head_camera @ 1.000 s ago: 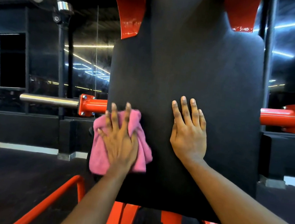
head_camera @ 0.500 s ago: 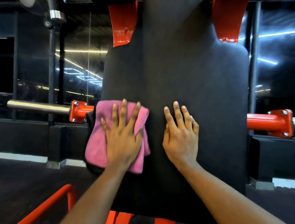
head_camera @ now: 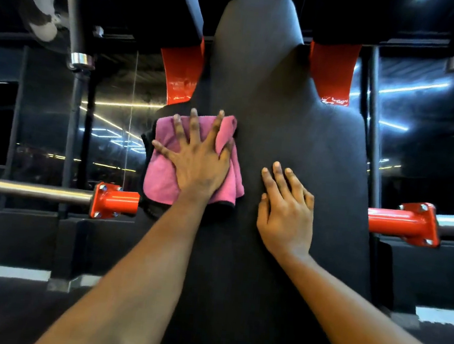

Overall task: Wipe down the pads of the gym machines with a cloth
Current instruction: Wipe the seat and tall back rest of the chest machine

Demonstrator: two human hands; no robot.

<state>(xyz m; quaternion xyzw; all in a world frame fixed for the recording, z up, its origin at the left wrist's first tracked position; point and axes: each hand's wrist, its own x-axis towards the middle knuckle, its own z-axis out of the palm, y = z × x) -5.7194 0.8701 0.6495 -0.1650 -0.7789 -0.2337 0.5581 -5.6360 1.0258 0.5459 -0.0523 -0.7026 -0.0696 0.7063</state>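
Pressing flat on the pink cloth (head_camera: 161,180) — left hand (head_camera: 197,165), fingers spread and straight, no pinch. Cloth: at the left edge of the black back pad (head_camera: 297,117), partly overhanging it. Soft, light, limp; likely to bunch or slip on the smooth pad, so best held under a broad palm at its middle. Right hand (head_camera: 286,215): flat on the pad's centre, fingers extended, grasping nothing.

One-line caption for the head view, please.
The left hand presses a pink cloth against the black padded backrest; the right hand rests flat beside the cloth.
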